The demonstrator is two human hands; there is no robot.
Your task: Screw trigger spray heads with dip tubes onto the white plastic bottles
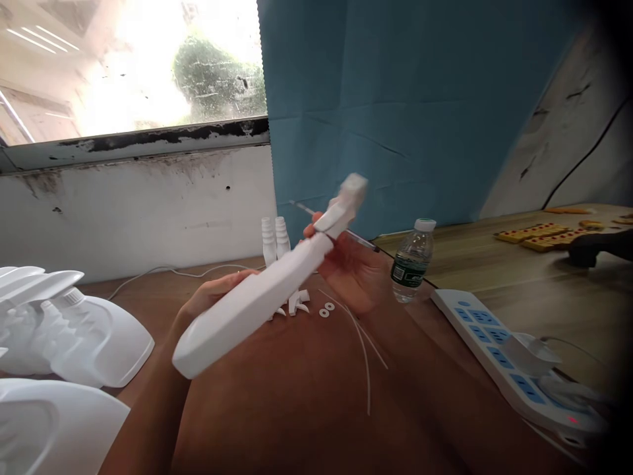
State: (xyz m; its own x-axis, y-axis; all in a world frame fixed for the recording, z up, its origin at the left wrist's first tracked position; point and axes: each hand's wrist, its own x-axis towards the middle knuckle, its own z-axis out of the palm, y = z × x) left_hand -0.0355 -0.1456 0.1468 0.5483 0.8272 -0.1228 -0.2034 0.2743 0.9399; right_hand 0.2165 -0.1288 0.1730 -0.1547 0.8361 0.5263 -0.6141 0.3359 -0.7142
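Observation:
A white plastic spray bottle is held tilted in front of me, with its white spray head up and to the right. My left hand is closed around the far side of the bottle body, its fingers partly hidden. At the neck, my right hand is closed around the spray head. A thin, dark-ended rod, perhaps a pen or small tool, also passes through its fingers. Below lie small white trigger pieces, white rings and thin white tubes.
White bottles lie at the left. Two ribbed white parts stand by the wall. A water bottle and a power strip with plugs are at the right. Yellow pieces lie on the wooden table beyond.

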